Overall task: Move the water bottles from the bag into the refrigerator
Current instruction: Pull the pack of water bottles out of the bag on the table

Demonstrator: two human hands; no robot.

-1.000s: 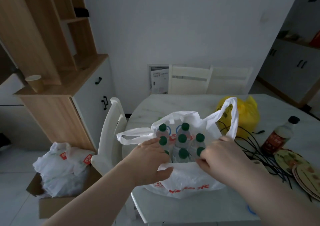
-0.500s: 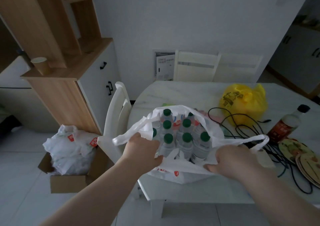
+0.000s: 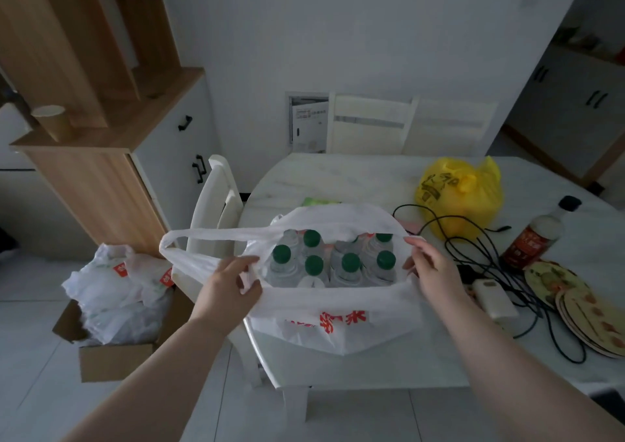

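Seven green caps showing, none lifted yet

Your two hands hold the mouth of the white plastic bag [image 3: 338, 319] apart so you can see into it. Your left hand [image 3: 230, 286] is pinched shut on the bag's rim at 9 o'clock of the opening, just below where the long handle loop [image 3: 216, 235] trails off toward the white chair [image 3: 216, 201]. Your right hand [image 3: 429, 272] sits at 3 o'clock of the opening with its fingers [image 3: 414, 243] curled over the rim; whether it truly grips the plastic or only presses it back, you cannot tell from this angle.

The water bottles [image 3: 338, 269] stand upright and packed together inside the bag, green caps up, with one pale top low at 6 o'clock that is too unclear to name. The bag rests near the front edge of the marble table [image 3: 338, 177], which keeps the load supported while you work.

The refrigerator is not in view, so every bottle has its whole trip ahead. Stretching the rim wide makes sense: thin plastic would otherwise sag over the caps and snag a bottle on the way out.

At 2 o'clock of the bag lie tangled black cables [image 3: 473, 245], with a yellow bag [image 3: 463, 194] behind them and a sauce bottle [image 3: 534, 235] at 3 o'clock. Keep your right elbow clear of them when you lift.
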